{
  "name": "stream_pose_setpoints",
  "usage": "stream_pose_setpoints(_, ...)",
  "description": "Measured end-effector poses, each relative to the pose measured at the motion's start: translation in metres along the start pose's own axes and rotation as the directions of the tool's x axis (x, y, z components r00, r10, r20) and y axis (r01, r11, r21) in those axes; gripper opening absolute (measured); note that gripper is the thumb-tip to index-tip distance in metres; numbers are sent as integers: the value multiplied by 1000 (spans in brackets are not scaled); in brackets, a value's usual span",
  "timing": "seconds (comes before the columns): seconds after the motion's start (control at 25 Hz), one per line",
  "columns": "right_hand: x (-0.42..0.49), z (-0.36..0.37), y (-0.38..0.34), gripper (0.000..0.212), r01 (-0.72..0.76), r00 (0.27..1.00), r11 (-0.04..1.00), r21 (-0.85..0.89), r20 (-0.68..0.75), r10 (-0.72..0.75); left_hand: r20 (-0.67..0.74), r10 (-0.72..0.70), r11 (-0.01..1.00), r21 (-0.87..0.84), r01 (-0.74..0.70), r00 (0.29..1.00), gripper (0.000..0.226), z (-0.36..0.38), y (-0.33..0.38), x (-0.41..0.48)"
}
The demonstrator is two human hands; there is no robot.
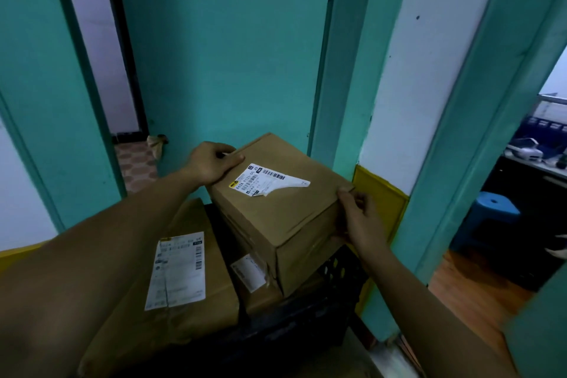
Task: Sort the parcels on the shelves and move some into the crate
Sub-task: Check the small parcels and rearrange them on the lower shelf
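Teal walls and a doorway frame the scene, and the left hand [211,163] clamps the far corner of the cardboard parcel [276,205] while the right hand [357,218] grips its near right edge. It sits atop another box in the black crate [334,282]. Loading looks well along; shelves are out of view.
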State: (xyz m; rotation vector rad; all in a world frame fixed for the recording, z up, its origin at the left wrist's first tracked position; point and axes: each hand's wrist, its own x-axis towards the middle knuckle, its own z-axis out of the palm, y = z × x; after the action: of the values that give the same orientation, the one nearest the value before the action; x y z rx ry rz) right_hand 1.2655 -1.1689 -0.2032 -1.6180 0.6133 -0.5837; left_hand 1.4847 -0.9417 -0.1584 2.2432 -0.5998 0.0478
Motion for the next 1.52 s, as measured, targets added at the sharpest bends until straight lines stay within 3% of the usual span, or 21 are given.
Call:
stream_pose_setpoints(0.2,-4,5,2,55,27,999,996,-85,-33,-30,42,113,983,139,-118,993,46,-2,2,15)
stream_pose_setpoints(0.36,-4,8,-4,32,61,998,980,-189,-18,-65,40,165,962,216,-170,985,37,-4,5,22)
stream_pose_setpoints(0.52,-3,11,8,38,41,999,974,-222,43,-32,41,219,945,238,-223,975,23,-8,5,22)
stream_pose_setpoints(0.76,1,2,15,55,111,994,900,-421,32,-107,74,191,939,275,-205,979,29,-5,14,12)
stream_pose_setpoints(0.84,1,4,16,50,126,992,912,-391,76,-105,139,136,939,298,-172,981,40,-6,18,9)
stream_pose_setpoints(0.92,0,9,19,42,128,989,960,-250,108,-103,189,76,927,348,-139,979,55,-2,19,3)
stream_pose_setpoints(1.04,-3,14,23,40,123,987,985,-118,122,-109,168,63,882,452,-134,984,65,5,20,-9)
stream_pose_setpoints(1.16,-7,14,21,43,92,991,985,-146,109,-77,165,55,845,517,-134,985,68,8,21,-12)
stream_pose_setpoints(1.28,-8,12,21,60,111,990,975,-191,110,-91,242,-56,857,509,-78,969,69,18,17,-18)
stream_pose_setpoints(1.36,-9,10,24,65,145,986,968,-204,111,-124,211,-50,884,465,-55,976,74,23,12,-28)
stream_pose_setpoints(1.44,-12,9,22,52,141,987,968,-207,109,-120,122,-22,906,421,-32,992,77,23,13,-34)
stream_pose_setpoints(1.52,-14,7,23,48,132,987,972,-195,112,-112,45,-19,887,463,-4,999,67,25,19,-41)
